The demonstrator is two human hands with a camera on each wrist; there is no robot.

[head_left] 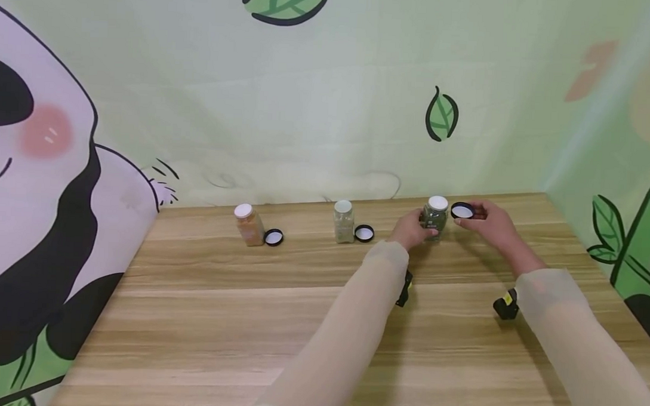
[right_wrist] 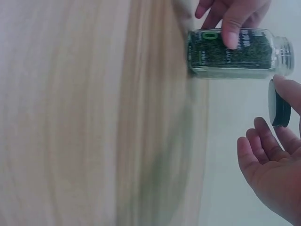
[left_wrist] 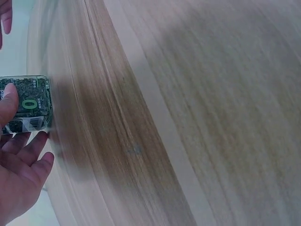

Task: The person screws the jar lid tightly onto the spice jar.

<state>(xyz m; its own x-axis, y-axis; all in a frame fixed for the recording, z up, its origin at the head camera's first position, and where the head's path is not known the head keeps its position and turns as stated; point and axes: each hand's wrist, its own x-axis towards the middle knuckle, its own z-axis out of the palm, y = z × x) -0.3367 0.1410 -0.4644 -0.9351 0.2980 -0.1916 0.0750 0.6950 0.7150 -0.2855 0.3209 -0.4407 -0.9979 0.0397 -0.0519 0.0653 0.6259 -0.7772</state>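
Note:
My left hand (head_left: 410,228) grips a glass spice jar (head_left: 436,217) full of dark green dried herbs, upright at the table's back right. Its thumb lies across the dark label in the right wrist view, and the jar's neck (right_wrist: 284,54) has no black lid on it. Just right of the jar, my right hand (head_left: 491,224) pinches a black screw lid (right_wrist: 281,106) between thumb and fingers. The lid's white inner face shows, and it is apart from the jar. In the left wrist view the herb jar (left_wrist: 33,103) appears at the left edge.
Along the back stand a jar with orange-brown contents (head_left: 251,225) and a jar with pale contents (head_left: 343,223). Beside each lies a black lid, one left (head_left: 273,237) and one nearer the middle (head_left: 364,233). A printed cloth wall (head_left: 307,107) rises behind the wooden table (head_left: 218,331).

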